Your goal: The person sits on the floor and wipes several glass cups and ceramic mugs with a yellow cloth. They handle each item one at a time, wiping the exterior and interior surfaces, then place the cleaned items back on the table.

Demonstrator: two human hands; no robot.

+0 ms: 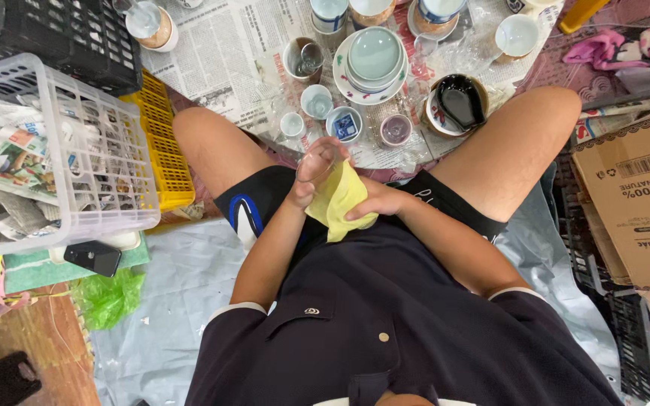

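I sit on the floor with my knees spread. My left hand point(314, 171) is closed around a small clear glass cup point(328, 154), held above my lap. My right hand point(376, 203) presses a yellow cloth point(335, 199) against the cup from below. Just beyond my hands, on newspaper point(227, 45), stand several small cups and bowls: a blue-patterned cup point(344, 124), a purple-tinted cup point(396, 129), a pale cup point(316, 101) and a tiny white cup point(291, 124).
A stack of pale green plates point(374, 60) and a black-glazed bowl point(457, 104) sit farther out. A white plastic crate point(114, 150) with paper-wrapped items, a yellow crate point(163, 143) and a black crate point(77, 37) stand left. A cardboard box point(633, 195) is right. A phone point(93, 257) lies left.
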